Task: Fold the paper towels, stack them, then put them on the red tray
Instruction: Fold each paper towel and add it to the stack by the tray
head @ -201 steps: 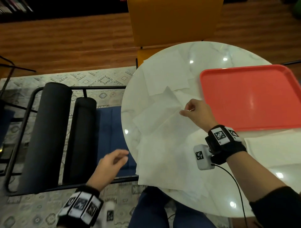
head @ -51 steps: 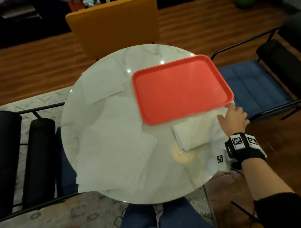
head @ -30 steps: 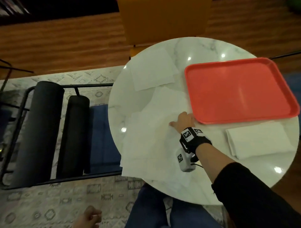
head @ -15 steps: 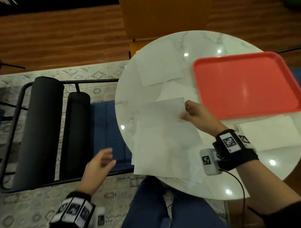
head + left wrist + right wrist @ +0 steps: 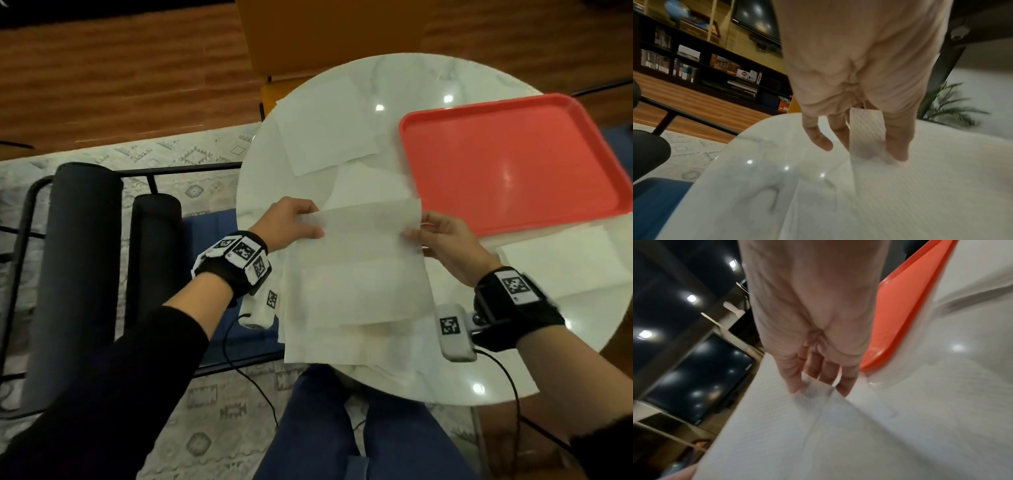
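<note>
Filling most of the head view, the round white marble surface carries everything in play. A red tray sits toward its right edge with nothing on it, and one folded paper towel lies on the surface just beside the tray's near rim, close to the right edge. Loose unfolded sheets are spread over the left half of the surface, one toward the far left edge and several overlapping down to the near edge, where the lowest ones hang slightly past it. Above that pile, a single paper towel is lifted at its far edge, sloping down toward the near edge of the surface. The left hand pinches its far left corner, thumb on top and fingers beneath, as the left wrist view shows with a strip of towel between them. The right hand pinches the far right corner in the same manner, its fingers closed on the sheet just beside the tray's near left corner.
</note>
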Demonstrator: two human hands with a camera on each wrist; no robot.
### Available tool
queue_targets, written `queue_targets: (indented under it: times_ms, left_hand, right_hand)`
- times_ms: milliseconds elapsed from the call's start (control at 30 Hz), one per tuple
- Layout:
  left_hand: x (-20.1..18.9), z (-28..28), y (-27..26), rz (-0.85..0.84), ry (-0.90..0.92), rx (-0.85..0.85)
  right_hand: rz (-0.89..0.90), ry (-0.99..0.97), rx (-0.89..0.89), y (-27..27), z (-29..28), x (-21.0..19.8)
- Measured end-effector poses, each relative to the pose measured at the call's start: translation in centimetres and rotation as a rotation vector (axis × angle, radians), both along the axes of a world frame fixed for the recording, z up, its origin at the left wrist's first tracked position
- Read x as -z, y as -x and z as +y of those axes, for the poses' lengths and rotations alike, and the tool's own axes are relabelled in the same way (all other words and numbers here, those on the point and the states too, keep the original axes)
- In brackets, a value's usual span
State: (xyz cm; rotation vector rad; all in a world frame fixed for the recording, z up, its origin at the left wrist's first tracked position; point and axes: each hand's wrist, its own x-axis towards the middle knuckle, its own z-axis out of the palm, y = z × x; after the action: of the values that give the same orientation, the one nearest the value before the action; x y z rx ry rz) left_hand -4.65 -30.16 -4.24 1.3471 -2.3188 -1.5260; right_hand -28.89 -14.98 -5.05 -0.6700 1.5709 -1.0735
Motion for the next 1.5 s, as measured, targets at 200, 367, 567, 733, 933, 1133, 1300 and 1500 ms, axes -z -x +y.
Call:
queue_targets:
  times_ms: [200,367,567,733,933,1133,1300,1500]
  left_hand:
    - [3.5,2.0,0.9,0.008,0.118,-0.102]
    - [4.8,5.0,-0.8,0.102,0.275,-0.021]
    - [5.7,9.1,-2.5,-0.023,0.462,0.181]
    - [4.8,9.9,-2.7,-0.217,0.409,0.378]
    - [5.0,9.0,-0.2,-0.157,0.484,0.193]
    - [8.0,11.6,2.6,-0.458,0.430,0.349]
    - [9.8,11.5,1.7,-0.467,0.453,0.338]
    - [9.0,11.6,2.0,-0.481,0.442,0.321]
  right_hand:
    - [0.268,-0.068,0.094,0.9,0.6,3.2]
    - [0.381,-0.059,0.059,0.9,3.4,4.3]
    - [0.523,-0.079,0.010,0.2,6.5,4.3]
    - [0.691,-0.180,-0.051,0.6,6.6,3.9]
    - [0.989,-0.008,-0.081,-2.4,3.8,3.0]
    - [0.928,-0.140,-0.650,-9.2,3.2,5.4]
    - [1.044,-0.281,-0.651,-6.8,4.7,7.1]
    - [1.040,-0.420,-0.543,-3.9,6.4,7.0]
